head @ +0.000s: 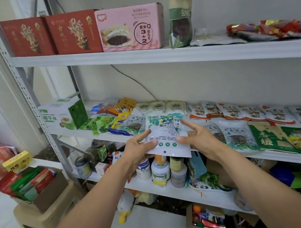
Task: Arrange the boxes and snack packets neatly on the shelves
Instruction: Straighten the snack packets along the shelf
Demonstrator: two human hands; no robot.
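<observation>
Both hands hold one white and teal snack packet [166, 134] in front of the middle shelf [285, 156], its printed back facing me. My left hand [137, 149] pinches its left edge with thumb on top. My right hand [197, 137] pinches its right edge, index finger raised along the side. Several snack packets [234, 113] lie flat across the middle shelf, with a green and white box [61, 114] at its left end. On the top shelf [155, 55] stand two red boxes [51, 35], a pink box [130, 29] and an upright green pouch [180, 8].
Red and silver packets [275, 28] lie at the top shelf's right. Bottles and jars [161, 169] crowd the lower shelf. A cardboard box of packets [33, 186] sits on a beige stool at left, with a yellow box [17, 161] behind it. Another open carton [211, 223] stands on the floor.
</observation>
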